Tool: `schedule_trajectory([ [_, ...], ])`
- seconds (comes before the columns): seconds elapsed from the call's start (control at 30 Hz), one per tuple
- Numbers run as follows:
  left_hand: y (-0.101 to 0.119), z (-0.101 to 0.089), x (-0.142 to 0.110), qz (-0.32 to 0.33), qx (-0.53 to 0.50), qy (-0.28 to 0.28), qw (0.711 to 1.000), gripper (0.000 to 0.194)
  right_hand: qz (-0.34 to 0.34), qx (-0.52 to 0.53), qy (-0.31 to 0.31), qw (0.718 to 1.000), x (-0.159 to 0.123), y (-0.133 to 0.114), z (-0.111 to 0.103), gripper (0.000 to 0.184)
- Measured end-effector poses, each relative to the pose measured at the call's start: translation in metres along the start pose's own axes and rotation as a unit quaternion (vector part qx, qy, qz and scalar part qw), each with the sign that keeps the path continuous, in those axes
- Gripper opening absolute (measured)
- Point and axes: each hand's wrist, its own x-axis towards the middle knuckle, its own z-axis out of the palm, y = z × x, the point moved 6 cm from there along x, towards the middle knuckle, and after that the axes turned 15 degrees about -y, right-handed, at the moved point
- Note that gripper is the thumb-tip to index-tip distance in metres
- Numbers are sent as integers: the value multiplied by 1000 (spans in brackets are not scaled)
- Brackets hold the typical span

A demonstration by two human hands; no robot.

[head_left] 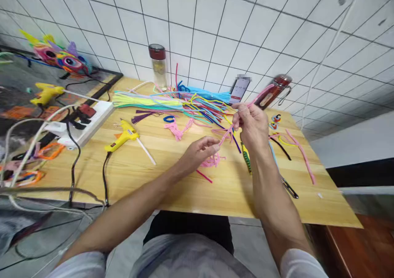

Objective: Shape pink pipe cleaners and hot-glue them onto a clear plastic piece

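Observation:
A pink pipe cleaner runs between my two hands above the wooden table. My left hand pinches its lower end between thumb and fingers. Higher and to the right, my right hand is closed around it, and a pink length sticks out past the knuckles toward the upper right. Curled pink pieces lie just under my left hand. Beyond it rests a bent pink pipe-cleaner shape beside a dark blue ring. A green-handled tool lies under my right wrist, partly hidden.
A bundle of coloured pipe cleaners spreads along the back. A yellow glue gun and a white power strip with cords are at left. Bottles and a phone stand by the tiled wall. Scissors lie at right.

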Motion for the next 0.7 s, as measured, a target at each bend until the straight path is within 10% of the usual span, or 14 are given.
schedule_trajectory([
  [0.7, -1, 10, 3, -26, -25, -22, 999, 34, 58, 58, -68, 994, 16, 6, 9, 48],
])
